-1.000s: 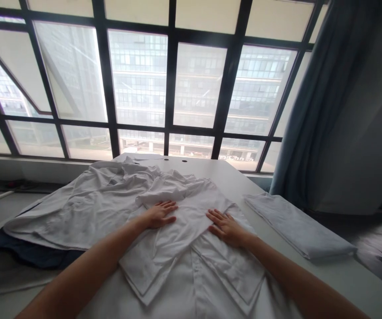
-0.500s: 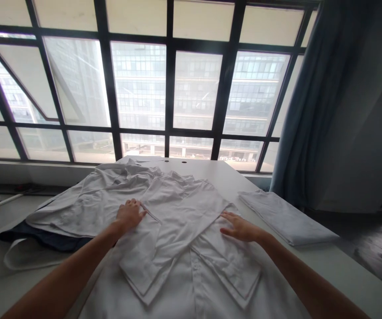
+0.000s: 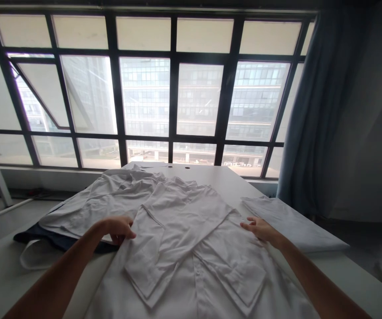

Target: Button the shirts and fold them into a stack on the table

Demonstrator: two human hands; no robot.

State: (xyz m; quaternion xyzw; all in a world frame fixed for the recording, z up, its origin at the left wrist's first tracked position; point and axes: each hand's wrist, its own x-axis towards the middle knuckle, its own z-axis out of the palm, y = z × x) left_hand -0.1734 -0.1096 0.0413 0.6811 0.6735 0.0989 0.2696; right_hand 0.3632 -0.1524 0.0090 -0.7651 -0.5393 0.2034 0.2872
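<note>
White button-front shirt lies spread on white table, sleeves folded across its front. Left hand at shirt's left edge, fingers curled; right hand at opposite edge, fingers loosely bent. Cannot tell whether either pinches cloth. Judgement: even, light tension at both edges should keep the sleeves flat.

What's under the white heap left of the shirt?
Dark blue cloth and some pale cloth stick out along the near edge of the white heap. Whatever lies farther underneath is covered.

Hazy glare from windows, dim right side
</note>
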